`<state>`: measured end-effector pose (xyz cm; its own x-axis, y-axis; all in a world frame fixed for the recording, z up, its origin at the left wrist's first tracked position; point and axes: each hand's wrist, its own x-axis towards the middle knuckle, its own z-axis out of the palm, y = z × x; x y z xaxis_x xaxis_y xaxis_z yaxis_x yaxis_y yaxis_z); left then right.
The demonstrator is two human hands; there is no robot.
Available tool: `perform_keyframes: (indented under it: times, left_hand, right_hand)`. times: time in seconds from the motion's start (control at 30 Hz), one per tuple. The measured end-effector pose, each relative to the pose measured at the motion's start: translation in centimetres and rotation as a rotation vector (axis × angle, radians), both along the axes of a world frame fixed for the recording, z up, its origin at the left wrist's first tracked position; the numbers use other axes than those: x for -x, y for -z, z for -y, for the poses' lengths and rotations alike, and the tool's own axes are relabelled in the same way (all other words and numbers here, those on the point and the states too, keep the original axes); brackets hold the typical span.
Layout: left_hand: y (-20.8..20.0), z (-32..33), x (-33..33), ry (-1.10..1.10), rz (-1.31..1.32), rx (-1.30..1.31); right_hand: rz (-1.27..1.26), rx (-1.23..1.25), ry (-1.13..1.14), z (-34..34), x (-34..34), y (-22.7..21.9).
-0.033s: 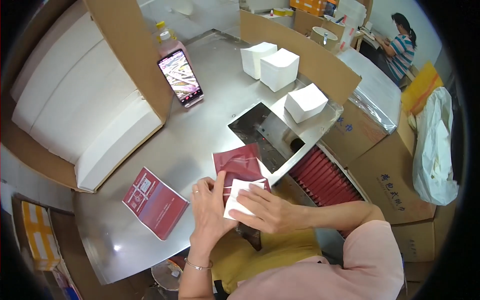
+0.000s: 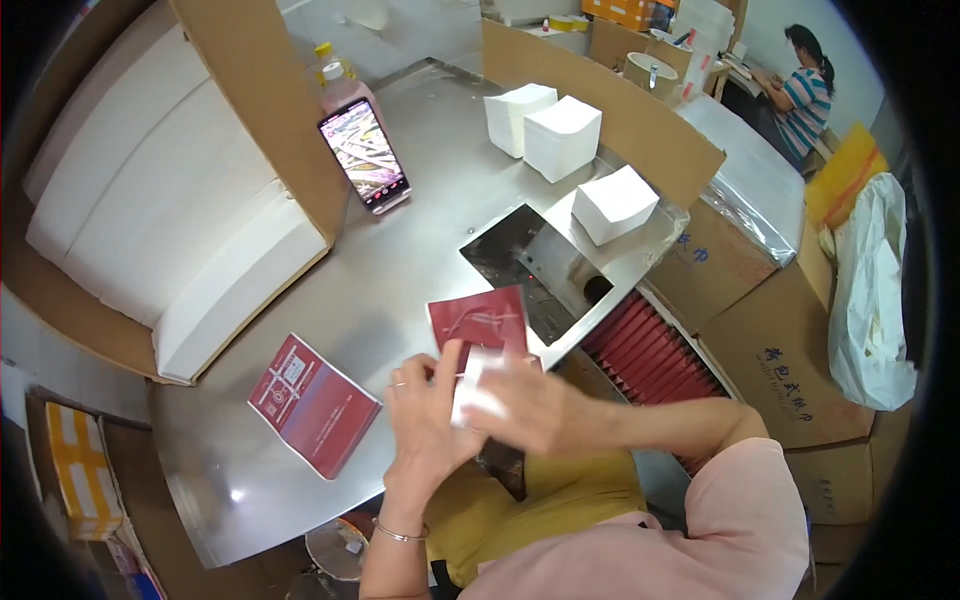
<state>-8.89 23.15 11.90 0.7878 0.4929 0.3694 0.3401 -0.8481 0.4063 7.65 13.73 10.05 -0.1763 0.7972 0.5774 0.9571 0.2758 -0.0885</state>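
Observation:
In front of me at the table's near edge lies a dark red plastic wrapper [image 2: 480, 312], its far end flat on the steel. A small white stack of folded tissues [image 2: 478, 388] is at its near end, partly hidden by my fingers. My left hand [image 2: 425, 410] grips the wrapper's left side beside the tissues. My right hand [image 2: 530, 405], smeared by motion, is on the tissues from the right. A pile of flat red printed wrappers [image 2: 315, 408] lies left of my left hand.
White tissue stacks [image 2: 562, 138] stand beyond a rectangular table opening [image 2: 530, 270]. A box of red packs [image 2: 655, 345] sits at the right. A phone [image 2: 365, 155] leans on a bottle. A large carton [image 2: 265, 90] of white stacks stands left. A person [image 2: 805, 95] sits far right.
My right hand has shifted slightly and is now blurred over the tissues. My left hand stays at the wrapper.

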Motion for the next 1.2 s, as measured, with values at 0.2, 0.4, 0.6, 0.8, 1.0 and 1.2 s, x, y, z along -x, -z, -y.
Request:
perform_keyframes:
  times: [0.2,0.4,0.6,0.8,1.0,1.2]
  left_hand:
    - [-0.7,1.5,-0.6,-0.052,-0.049,0.090]
    - [-0.4,1.3,2.8,0.041,0.105,0.052]
    - [-1.8,-3.2,11.5,-0.693,0.023,-0.195]
    - [-1.5,-5.2,11.5,-0.467,-0.247,-0.120]
    - [-1.8,-0.6,4.0,-0.184,0.112,0.203]
    - [1.6,0.3,-0.5,0.094,0.157,0.174]
  right_hand:
    - [-0.032,0.254,0.287,-6.6,-2.9,1.8]
    - [-0.135,0.535,0.548,-4.5,-9.4,1.9]
    - [0.138,-0.294,0.681,-0.6,-10.8,-4.7]
    - [0.083,-0.152,0.859,-0.4,-16.3,-1.3]
    - [-0.010,-0.225,0.814,0.1,-17.3,-1.4]
    - [0.033,-0.070,-0.033,0.6,-2.3,-1.8]
